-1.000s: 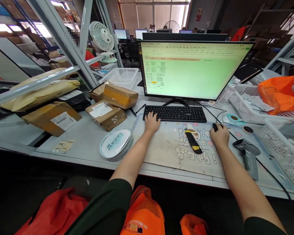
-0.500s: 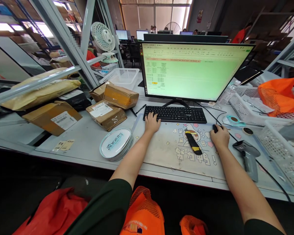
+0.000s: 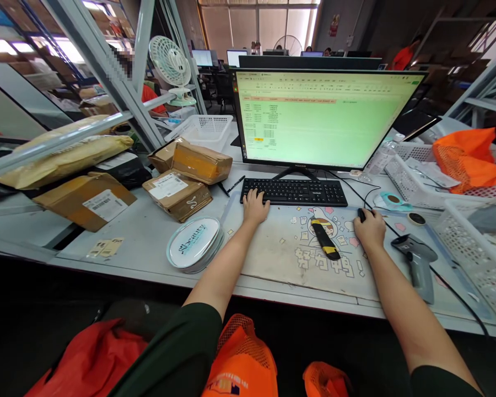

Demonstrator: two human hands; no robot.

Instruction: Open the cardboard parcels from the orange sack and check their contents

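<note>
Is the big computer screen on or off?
On. The big computer screen glows pale green and shows rows of tiny writing along its top and left, too small to read.

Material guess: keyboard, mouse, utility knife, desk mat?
Keyboard: likely hard plastic, black keys without strong glare.
Mouse: probably black plastic; the right hand hides most of it.
Utility knife: plastic-looking handle, black with yellow parts; no blade visible.
Desk mat: dull, printed, dirt-marked thin sheet; could be vinyl or rubber-backed cloth.
</note>
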